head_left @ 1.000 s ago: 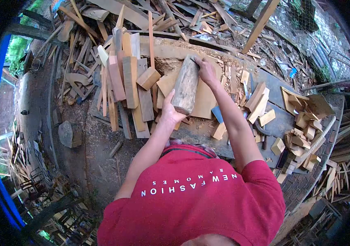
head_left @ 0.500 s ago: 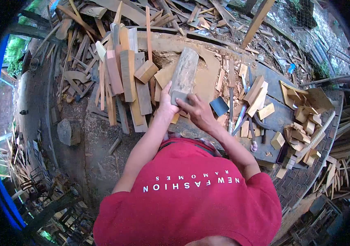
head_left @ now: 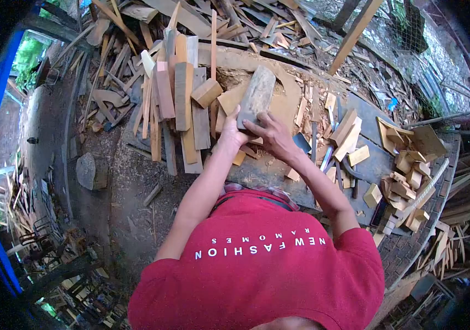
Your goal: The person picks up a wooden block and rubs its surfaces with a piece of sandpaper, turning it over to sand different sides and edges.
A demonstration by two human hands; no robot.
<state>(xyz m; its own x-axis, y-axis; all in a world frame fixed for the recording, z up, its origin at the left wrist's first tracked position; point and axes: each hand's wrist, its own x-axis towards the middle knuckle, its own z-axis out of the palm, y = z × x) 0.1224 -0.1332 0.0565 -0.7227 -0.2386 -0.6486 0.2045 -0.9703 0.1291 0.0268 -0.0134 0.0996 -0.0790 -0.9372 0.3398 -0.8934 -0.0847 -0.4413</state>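
Note:
A thick, weathered wood block (head_left: 259,92) slants away from me over the bench, its near end between my hands. My left hand (head_left: 231,131) is closed around the left side of that end, thumb along the edge. From the right, my right hand (head_left: 273,135) grips the same end, with fingers bent over its top and side. The underside of the block is hidden. Beyond my left hand, a short squared offcut (head_left: 207,92) lies on upright-leaning boards. A dark flat piece (head_left: 302,143) sits just right of my right wrist.
Long boards (head_left: 183,99) lean in a bundle at the bench's left. Loose blocks (head_left: 405,184) and a slatted wood strip (head_left: 424,192) lie at the right. A round stump (head_left: 92,171) stands on the floor at left. Scrap wood (head_left: 235,22) is heaped behind the bench.
My right hand's fingers have shifted from the face of the block's near end up onto its top and side. The whole view has slid slightly as my head moved.

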